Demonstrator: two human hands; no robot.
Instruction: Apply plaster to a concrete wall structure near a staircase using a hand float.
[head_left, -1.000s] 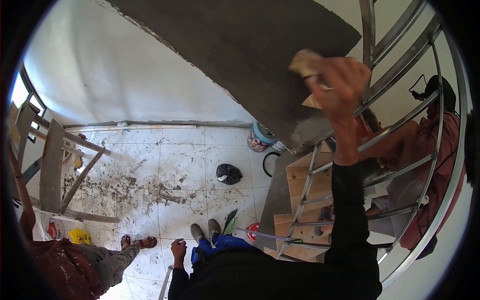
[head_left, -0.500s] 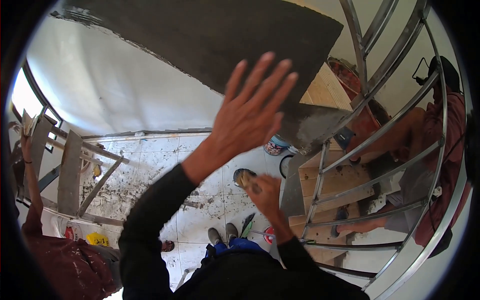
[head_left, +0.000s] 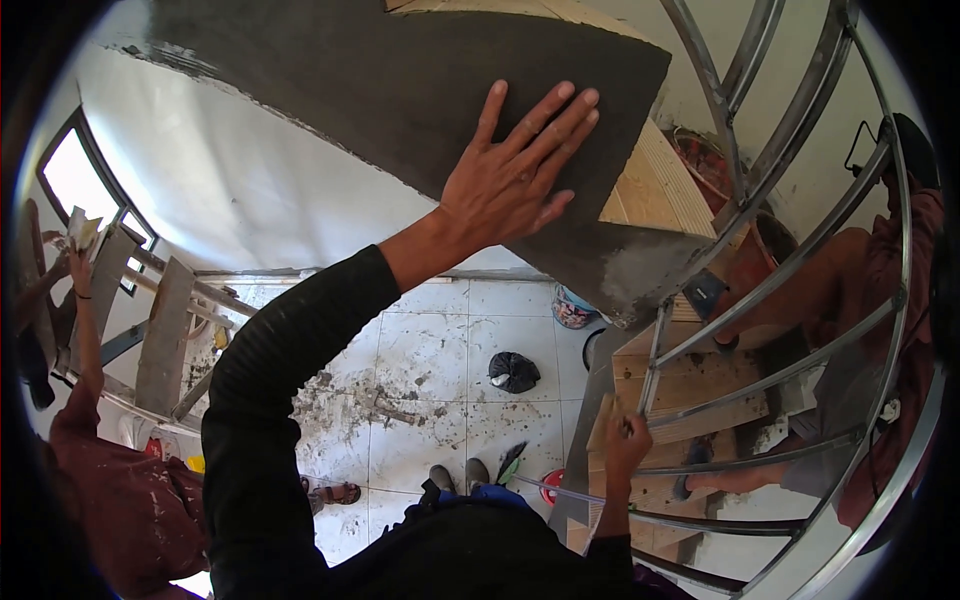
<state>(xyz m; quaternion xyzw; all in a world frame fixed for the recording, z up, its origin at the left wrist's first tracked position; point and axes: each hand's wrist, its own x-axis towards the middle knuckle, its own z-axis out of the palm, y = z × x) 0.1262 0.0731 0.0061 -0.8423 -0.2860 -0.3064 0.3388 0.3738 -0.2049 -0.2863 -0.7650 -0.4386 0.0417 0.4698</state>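
Observation:
My left hand (head_left: 515,165) is open, its fingers spread over the dark grey plastered side of the stairs (head_left: 380,110). The palm faces the plaster; whether it touches cannot be made out. At the lower right, beside the stair railing (head_left: 770,270), my right hand (head_left: 627,445) is closed around a small tan thing (head_left: 606,412). Its kind does not show clearly, as the fingers cover part of it.
A black plastic bag (head_left: 514,372) and a bucket (head_left: 573,306) stand on the mortar-spattered tile floor (head_left: 420,350). One person (head_left: 130,490) works by a wooden scaffold (head_left: 165,330) at left. Another person (head_left: 885,300) sits behind the railing, near a red bucket (head_left: 765,250).
My left hand has shifted slightly up, its fingers still spread. My right hand has moved right and down toward the railing with the tan thing, uncovering the black bag.

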